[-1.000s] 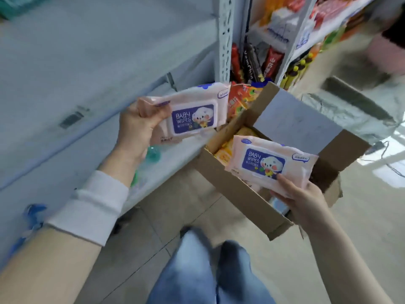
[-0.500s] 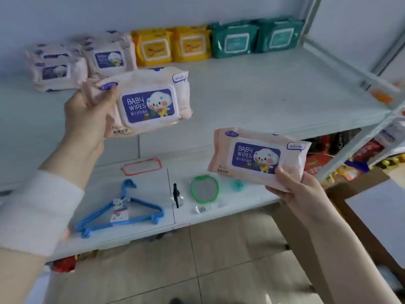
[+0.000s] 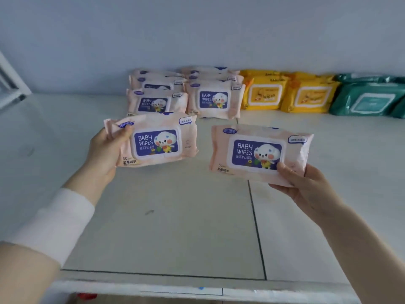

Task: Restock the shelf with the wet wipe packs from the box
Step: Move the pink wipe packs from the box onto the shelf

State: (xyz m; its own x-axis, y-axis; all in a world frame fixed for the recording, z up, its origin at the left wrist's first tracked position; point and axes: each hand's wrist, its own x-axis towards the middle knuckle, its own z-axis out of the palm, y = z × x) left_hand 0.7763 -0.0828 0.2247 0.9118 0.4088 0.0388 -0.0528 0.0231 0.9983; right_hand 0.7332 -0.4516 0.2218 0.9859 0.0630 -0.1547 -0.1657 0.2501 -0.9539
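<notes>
Holding one pink pack each over the shelf (image 3: 197, 227), the left hand (image 3: 103, 154) and right hand (image 3: 306, 185) pinch short ends; left pack (image 3: 153, 141) hangs nearer the back-edge pink stacks (image 3: 186, 95), long axes parallel.

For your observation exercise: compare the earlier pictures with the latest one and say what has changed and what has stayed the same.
Both hands have carried their packs from the box up over the shelf, towards the pink stacks at the back. The left hand still grips one pink pack, the right hand the other pink pack. Nothing has been let go.
</notes>
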